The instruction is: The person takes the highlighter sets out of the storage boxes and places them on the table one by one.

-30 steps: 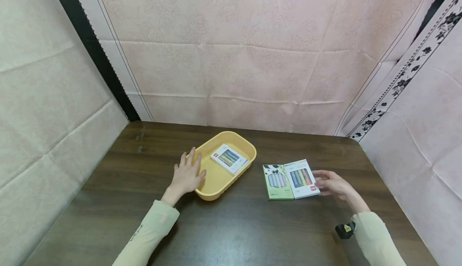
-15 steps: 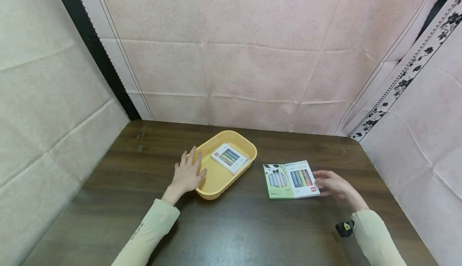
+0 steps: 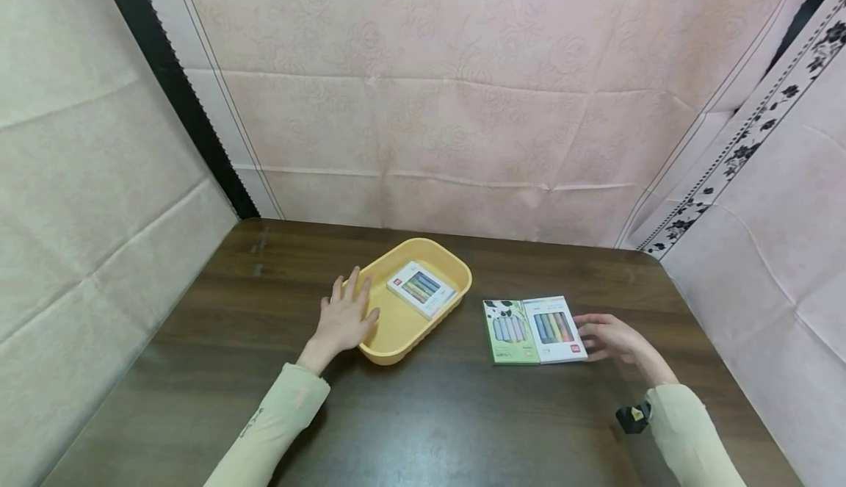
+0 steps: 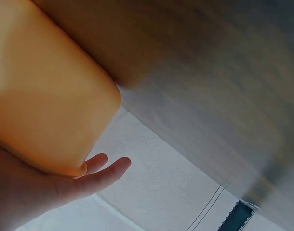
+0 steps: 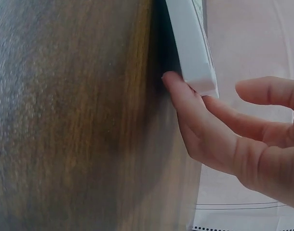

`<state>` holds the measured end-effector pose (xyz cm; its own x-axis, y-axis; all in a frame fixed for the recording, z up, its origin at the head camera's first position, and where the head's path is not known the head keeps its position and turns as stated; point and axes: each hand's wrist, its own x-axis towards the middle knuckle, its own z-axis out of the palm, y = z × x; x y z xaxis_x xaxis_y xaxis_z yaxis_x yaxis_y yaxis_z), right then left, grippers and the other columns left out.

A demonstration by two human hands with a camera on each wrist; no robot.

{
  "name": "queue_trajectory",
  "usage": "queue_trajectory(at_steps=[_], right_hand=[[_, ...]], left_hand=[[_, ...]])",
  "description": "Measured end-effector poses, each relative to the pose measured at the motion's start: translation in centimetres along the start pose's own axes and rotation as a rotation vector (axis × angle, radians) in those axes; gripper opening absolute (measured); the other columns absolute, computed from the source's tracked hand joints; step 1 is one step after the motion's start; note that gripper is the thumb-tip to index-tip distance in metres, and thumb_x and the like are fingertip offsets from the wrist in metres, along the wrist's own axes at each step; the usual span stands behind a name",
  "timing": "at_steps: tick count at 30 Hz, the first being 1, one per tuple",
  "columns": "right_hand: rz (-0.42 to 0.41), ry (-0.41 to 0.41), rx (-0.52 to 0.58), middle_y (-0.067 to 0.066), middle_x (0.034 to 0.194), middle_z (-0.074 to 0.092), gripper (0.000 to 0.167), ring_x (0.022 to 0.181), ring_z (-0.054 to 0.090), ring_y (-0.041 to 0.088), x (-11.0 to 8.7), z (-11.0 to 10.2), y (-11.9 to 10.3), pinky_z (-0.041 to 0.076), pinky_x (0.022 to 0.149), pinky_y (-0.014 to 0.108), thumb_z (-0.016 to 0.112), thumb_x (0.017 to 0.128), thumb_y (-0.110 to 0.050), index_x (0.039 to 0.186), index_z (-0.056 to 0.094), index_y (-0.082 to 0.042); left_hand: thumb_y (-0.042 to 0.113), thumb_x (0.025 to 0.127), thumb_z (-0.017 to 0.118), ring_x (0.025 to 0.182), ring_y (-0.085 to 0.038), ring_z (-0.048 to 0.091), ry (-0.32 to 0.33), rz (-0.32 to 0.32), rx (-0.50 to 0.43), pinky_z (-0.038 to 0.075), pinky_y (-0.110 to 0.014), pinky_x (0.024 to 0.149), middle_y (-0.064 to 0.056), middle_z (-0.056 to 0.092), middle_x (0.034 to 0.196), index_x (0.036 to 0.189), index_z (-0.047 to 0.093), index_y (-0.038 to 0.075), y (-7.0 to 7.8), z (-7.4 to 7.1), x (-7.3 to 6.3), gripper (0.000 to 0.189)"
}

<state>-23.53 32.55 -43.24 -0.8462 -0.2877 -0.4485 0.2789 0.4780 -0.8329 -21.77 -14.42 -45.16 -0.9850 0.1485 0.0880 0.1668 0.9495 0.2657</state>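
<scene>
My left hand (image 3: 340,322) rests with spread fingers on the near left rim of a yellow plastic basket (image 3: 383,351). Inside the basket lies a white box (image 3: 421,289) with coloured sticks pictured on its front. The left wrist view shows the basket's outer wall (image 4: 55,91) beside the hand. To the right, a similar white box (image 3: 555,330) lies against a green box (image 3: 510,333) printed with a panda pattern and pale sticks. My right hand (image 3: 609,338) touches that white box's right edge with loosely bent fingers. Seen from the right wrist, one fingertip (image 5: 173,82) lies at the box's lower corner.
Everything stands on a dark brown wooden table (image 3: 423,428). Pale patterned cloth (image 3: 423,105) hangs behind it and along both sides. A black device (image 3: 632,419) is strapped at my right wrist.
</scene>
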Motion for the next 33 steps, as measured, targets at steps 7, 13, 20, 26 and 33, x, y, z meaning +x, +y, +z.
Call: queue_trajectory(at_steps=[7, 13, 20, 26, 33], right_hand=[[0.001, -0.004, 0.017, 0.013, 0.1, 0.061, 0.05, 0.086, 0.062, 0.017, 0.01, -0.08, 0.26, 0.051, 0.077, 0.043, 0.042, 0.09, -0.011, 0.13, 0.027, 0.016], [0.009, 0.016, 0.009, 0.01, 0.097, 0.062, 0.049, 0.086, 0.062, 0.018, 0.23, -0.1, 0.6, 0.051, 0.076, 0.043, 0.042, 0.09, -0.011, 0.129, 0.03, 0.014], [0.0, 0.008, 0.013, 0.012, 0.1, 0.061, 0.048, 0.087, 0.062, 0.019, 0.27, -0.1, 0.74, 0.051, 0.076, 0.044, 0.042, 0.09, -0.012, 0.129, 0.03, 0.014], [-0.001, 0.006, 0.014, 0.014, 0.102, 0.06, 0.048, 0.088, 0.062, 0.02, 0.24, -0.1, 0.83, 0.051, 0.076, 0.044, 0.042, 0.091, -0.013, 0.129, 0.03, 0.014], [0.01, 0.01, 0.023, 0.023, 0.11, 0.055, 0.049, 0.089, 0.062, 0.021, 0.09, -0.05, 0.81, 0.051, 0.076, 0.044, 0.041, 0.092, -0.014, 0.13, 0.027, 0.013]], left_hand=[[0.04, 0.091, 0.039, 0.133, -0.045, 0.012, -0.003, -0.004, -0.005, 0.024, -0.067, 0.093, -0.015, 0.005, 0.15, 0.143, 0.02, 0.009, -0.05, 0.14, 0.09, 0.063], [0.04, 0.091, 0.04, 0.133, -0.044, 0.012, -0.003, -0.003, -0.002, 0.025, -0.066, 0.093, -0.015, 0.005, 0.15, 0.143, 0.02, 0.01, -0.04, 0.06, 0.04, 0.063], [0.039, 0.091, 0.039, 0.133, -0.044, 0.013, 0.002, -0.003, -0.004, 0.025, -0.067, 0.093, -0.015, 0.006, 0.15, 0.143, 0.021, 0.01, -0.01, 0.04, 0.0, 0.062], [0.039, 0.091, 0.04, 0.133, -0.044, 0.013, 0.009, -0.003, -0.001, 0.025, -0.067, 0.092, -0.015, 0.007, 0.15, 0.142, 0.021, 0.01, -0.07, 0.14, 0.01, 0.062], [0.038, 0.091, 0.04, 0.133, -0.044, 0.013, 0.006, -0.004, -0.009, 0.025, -0.067, 0.093, -0.014, 0.006, 0.15, 0.142, 0.021, 0.01, -0.02, 0.02, -0.04, 0.062]])
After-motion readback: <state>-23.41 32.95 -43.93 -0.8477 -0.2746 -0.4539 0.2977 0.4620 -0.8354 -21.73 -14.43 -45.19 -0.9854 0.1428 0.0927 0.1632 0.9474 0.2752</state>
